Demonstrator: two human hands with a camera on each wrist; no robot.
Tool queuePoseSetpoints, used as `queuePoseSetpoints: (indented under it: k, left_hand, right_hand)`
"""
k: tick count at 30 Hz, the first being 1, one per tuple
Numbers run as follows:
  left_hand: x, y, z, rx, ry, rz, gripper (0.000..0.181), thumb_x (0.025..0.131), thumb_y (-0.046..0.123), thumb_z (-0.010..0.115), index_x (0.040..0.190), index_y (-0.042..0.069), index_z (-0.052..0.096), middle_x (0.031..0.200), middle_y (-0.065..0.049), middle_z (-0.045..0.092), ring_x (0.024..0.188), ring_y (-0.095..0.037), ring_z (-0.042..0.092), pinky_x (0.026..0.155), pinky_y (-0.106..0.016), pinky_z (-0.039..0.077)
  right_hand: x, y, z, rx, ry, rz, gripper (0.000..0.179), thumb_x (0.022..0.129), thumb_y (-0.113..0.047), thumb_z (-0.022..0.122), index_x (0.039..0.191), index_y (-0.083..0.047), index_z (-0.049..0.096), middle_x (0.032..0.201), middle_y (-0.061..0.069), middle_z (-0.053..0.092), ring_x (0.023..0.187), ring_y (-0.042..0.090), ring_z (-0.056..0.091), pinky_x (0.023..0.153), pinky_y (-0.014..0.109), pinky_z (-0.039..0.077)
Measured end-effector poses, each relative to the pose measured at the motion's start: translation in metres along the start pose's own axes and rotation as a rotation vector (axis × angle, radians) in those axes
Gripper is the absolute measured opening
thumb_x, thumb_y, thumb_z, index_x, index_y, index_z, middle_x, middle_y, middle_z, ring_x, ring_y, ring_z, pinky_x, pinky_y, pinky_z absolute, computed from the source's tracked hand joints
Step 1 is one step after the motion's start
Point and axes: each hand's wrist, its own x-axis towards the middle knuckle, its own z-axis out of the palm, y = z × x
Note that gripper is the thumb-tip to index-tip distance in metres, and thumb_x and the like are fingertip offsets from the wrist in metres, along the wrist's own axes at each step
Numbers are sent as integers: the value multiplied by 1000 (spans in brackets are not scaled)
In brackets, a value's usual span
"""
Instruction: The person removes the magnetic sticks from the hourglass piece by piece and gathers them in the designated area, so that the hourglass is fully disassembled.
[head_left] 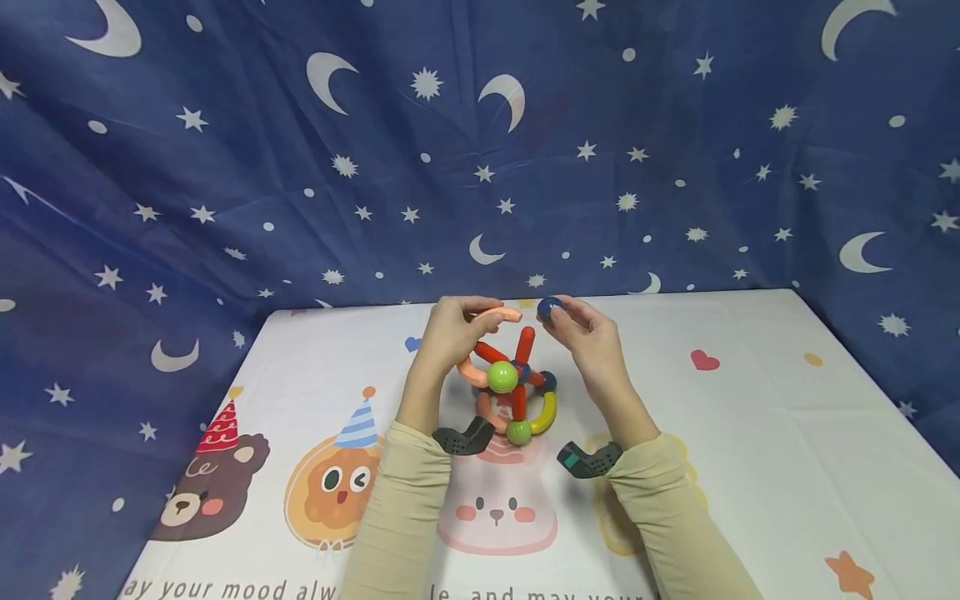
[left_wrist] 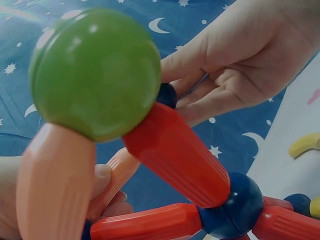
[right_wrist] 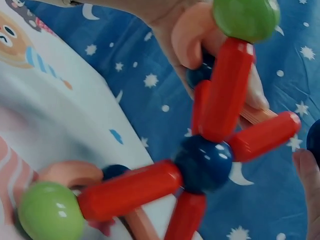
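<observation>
Toy framework [head_left: 519, 402] of glossy plastic rods and balls stands on the white, cartoon-printed cloth [head_left: 772, 417] between the person's forearms, over the bunny picture [head_left: 497, 533]. Straight red rods [right_wrist: 132, 190] fan out from a dark blue hub ball [right_wrist: 205, 164], one pointing up with its end bare; a bright green ball [head_left: 502, 377] sits up front, a second green ball [head_left: 519, 432] low down beside a curved yellow rod [head_left: 550, 412]. Just beyond, the left hand [head_left: 453, 331] pinches a peach-coloured curved rod [head_left: 507, 314] between thumb and fingers, one end sticking out; I can't tell whether its hidden end joins the framework. Facing it, the right hand [head_left: 597, 342] has a smooth navy ball [head_left: 549, 308] nipped in its fingertips, near the rod's tip but apart from it. Dark wrist-worn devices [head_left: 465, 439] sit at the cuffs of beige sleeves [head_left: 397, 517], and behind hangs a deep blue curtain [head_left: 600, 100] with white moons and stars
</observation>
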Motion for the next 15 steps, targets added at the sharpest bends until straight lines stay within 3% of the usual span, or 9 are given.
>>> queuePoseSetpoints:
  k: [5, 6, 12, 13, 15]
  left_hand:
    - [-1, 0, 2, -6, -4, -5, 29, 87, 22, 69, 114, 11, 70, 90, -7, 73, 81, -17, 66, 51, -24, 40]
    - [-1, 1, 2, -7, -3, -3, 28, 87, 22, 69, 113, 12, 70, 89, -7, 73, 80, -17, 66, 51, -24, 40]
    - [-2, 2, 1, -12, 4, -1, 28, 87, 23, 70, 113, 13, 70, 89, -7, 72, 82, -18, 65, 52, -26, 41]
    - [-2, 2, 1, -12, 2, 0, 28, 87, 23, 70, 113, 13, 70, 89, -7, 72, 82, -18, 65, 52, -25, 41]
    - [-2, 2, 1, -15, -3, 2, 29, 87, 22, 70, 114, 13, 70, 91, -8, 72, 83, -18, 66, 52, -25, 41]
  right_hand:
    - [-3, -1, -22, -73, 56, 9, 50, 91, -36, 62, 133, -10, 53, 130, 12, 56, 118, 23, 60, 91, 24, 50]
    - [-3, -1, -27, -91, 66, 22, 51, 90, -38, 62, 133, -12, 53, 131, 11, 56, 118, 23, 60, 95, 29, 49]
    - [-8, 12, -61, -207, 113, 63, 54, 86, -40, 66, 134, -18, 54, 131, 8, 56, 107, 5, 62, 105, 37, 41]
    - [-9, 14, -66, -225, 123, 64, 54, 86, -40, 66, 134, -18, 54, 130, 8, 56, 105, 2, 61, 105, 33, 42]
    - [-11, 19, -76, -267, 147, 77, 53, 86, -40, 66, 134, -19, 54, 132, 7, 56, 107, 3, 59, 105, 34, 42]
